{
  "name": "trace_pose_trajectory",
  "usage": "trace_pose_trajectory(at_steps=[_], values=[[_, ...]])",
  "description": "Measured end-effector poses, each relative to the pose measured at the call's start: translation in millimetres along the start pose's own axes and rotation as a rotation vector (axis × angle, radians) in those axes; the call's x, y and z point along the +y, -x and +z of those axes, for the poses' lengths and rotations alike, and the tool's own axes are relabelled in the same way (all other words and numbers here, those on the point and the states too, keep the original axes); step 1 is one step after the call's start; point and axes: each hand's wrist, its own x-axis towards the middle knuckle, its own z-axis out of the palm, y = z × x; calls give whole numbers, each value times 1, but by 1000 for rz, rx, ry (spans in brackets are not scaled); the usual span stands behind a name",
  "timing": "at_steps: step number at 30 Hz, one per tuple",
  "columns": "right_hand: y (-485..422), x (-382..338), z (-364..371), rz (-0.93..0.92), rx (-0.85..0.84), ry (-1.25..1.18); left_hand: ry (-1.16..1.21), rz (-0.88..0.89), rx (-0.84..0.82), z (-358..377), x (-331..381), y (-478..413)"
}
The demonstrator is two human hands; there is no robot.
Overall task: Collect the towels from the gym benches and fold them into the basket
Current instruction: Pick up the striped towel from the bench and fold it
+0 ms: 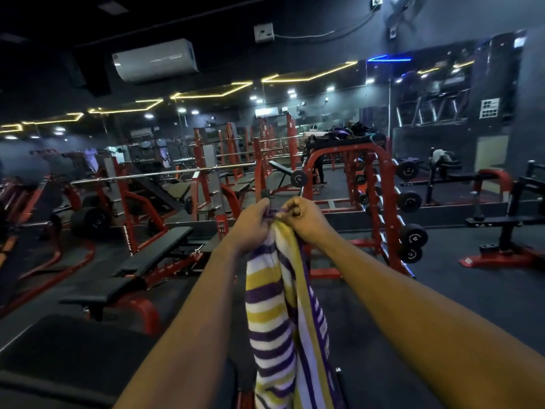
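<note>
A towel (272,314) striped in purple, yellow and white hangs straight down in front of me, doubled lengthwise. My left hand (252,224) and my right hand (300,216) are held out at arm's length, close together, and each pinches the towel's top edge. The towel's lower end runs out of the frame at the bottom. No basket is in view.
A black padded bench (73,358) lies at the lower left, with another black bench on a red frame (147,261) beyond it. A red dumbbell rack (380,208) stands ahead to the right. Red racks with a barbell (165,172) fill the left. Mirrors line the far wall.
</note>
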Motion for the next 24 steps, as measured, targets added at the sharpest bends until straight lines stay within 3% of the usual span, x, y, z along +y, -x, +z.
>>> trace_pose_trajectory(at_steps=[3, 5, 7, 10, 12, 14, 19, 24], values=[[15, 17, -3, 92, -229, 13, 13, 23, 146, -4, 4, -7], [24, 35, -1, 122, -312, 196, 11, -22, 269, -10, 5, -12], [34, 54, 2, 201, -321, 291, -58, -83, 442, -17, 3, -14], [45, 73, 3, 292, -205, 266, -222, -245, 654, -26, 2, -10], [43, 72, 4, 291, -104, 213, -325, -500, 558, -28, 2, -9], [36, 56, 5, 225, -44, 109, -359, -591, 338, -26, -2, -8], [12, 7, 6, -43, -6, 16, -24, -100, -149, 1, -10, -5], [1, 1, 2, -42, -29, 7, 66, -23, -160, 4, 0, -2]])
